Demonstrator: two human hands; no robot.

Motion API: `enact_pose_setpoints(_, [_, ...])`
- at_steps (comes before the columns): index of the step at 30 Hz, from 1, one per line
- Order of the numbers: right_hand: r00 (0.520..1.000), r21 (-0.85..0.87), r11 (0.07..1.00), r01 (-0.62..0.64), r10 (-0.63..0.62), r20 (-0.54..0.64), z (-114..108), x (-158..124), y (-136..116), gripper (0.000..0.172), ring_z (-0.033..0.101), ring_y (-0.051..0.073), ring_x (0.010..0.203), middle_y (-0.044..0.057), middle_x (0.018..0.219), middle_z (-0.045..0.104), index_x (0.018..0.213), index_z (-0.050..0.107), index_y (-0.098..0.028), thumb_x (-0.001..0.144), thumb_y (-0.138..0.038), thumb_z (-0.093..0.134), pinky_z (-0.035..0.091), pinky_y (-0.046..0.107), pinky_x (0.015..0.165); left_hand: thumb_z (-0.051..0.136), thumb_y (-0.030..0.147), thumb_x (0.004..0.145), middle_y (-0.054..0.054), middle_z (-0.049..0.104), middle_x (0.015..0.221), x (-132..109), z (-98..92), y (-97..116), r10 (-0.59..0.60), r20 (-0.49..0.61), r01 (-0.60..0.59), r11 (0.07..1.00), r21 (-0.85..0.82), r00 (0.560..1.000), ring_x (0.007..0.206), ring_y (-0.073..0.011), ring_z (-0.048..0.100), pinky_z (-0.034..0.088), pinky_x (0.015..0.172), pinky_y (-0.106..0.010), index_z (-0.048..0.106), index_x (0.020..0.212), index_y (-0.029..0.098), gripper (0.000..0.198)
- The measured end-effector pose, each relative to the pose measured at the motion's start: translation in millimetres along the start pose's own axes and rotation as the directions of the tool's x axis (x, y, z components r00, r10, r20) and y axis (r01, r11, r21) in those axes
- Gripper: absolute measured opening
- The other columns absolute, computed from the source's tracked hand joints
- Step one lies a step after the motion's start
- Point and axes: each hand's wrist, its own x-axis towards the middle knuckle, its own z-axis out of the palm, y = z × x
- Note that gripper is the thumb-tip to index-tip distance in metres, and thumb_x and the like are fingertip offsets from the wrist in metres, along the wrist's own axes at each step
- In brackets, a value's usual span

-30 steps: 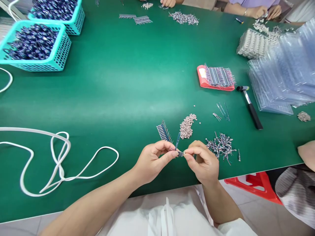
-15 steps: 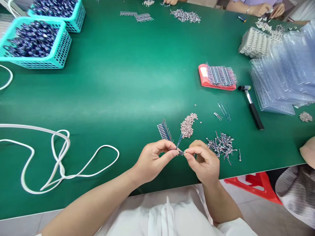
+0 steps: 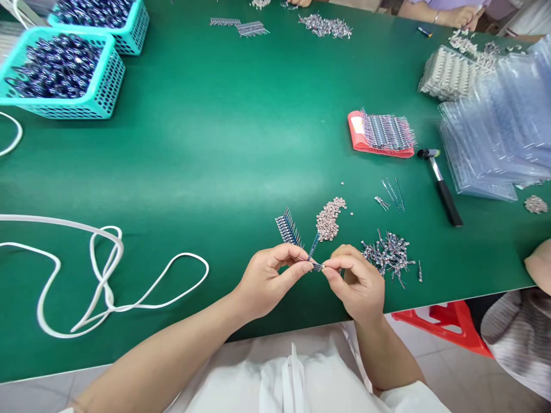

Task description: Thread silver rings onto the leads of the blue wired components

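My left hand (image 3: 273,278) pinches a small dark strip with fine wires (image 3: 317,267) between thumb and index finger. At the strip's right end, the thumb and index fingertips of my right hand (image 3: 359,281) are pressed together on a tiny piece, too small to make out. A thin blue strip (image 3: 314,245) stands out above my left fingertips, towards a pile of small pinkish discs (image 3: 329,219). Just above my left hand lies a blue block with rows of wire pins (image 3: 288,228). A heap of small wired parts (image 3: 388,252) is right of my right hand.
A black-handled hammer (image 3: 446,198), a red band with rows of pins (image 3: 357,140) and stacked clear plastic trays (image 3: 495,126) lie right. White cord (image 3: 107,281) loops at left, below turquoise baskets (image 3: 97,94). Other people's hands (image 3: 460,17) are at the far edge.
My two hands keep nearly the same place and grip. At the far right edge, the other person's hands have come closer together and moved slightly left.
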Motion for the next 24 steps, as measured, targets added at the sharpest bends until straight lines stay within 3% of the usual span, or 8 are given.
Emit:
enact_pose_setpoints(13, [1.0, 0.009, 1.0, -0.022, 0.022, 0.006, 0.2, 0.2, -0.2, 0.015, 0.058, 0.016, 0.071, 0.001, 0.078, 0.061, 0.089, 0.069, -0.025, 0.086, -0.011, 0.065, 0.046, 0.031, 0.065, 0.068, 0.026, 0.086, -0.007, 0.074, 0.085, 0.1, -1.0, 0.9, 0.005, 0.012, -0.006, 0.999, 0.036, 1.0, 0.08, -0.0171, 0.069, 0.057, 0.077, -0.028, 0.067, 0.084, 0.015, 0.011])
enact_pose_setpoints(24, [0.998, 0.028, 0.998, -0.061, 0.06, 0.036, -0.7, 3.4, -2.4, 0.008, 0.057, 0.016, 0.07, 0.001, 0.075, 0.062, 0.086, 0.068, -0.024, 0.088, -0.016, 0.064, 0.046, 0.031, 0.064, 0.066, 0.025, 0.088, -0.007, 0.075, 0.082, -0.9, -1.9, 1.5, 0.108, 0.003, -0.106, 0.974, 0.201, 0.994, 0.077, -0.0183, 0.07, 0.057, 0.075, -0.029, 0.069, 0.084, 0.016, 0.011])
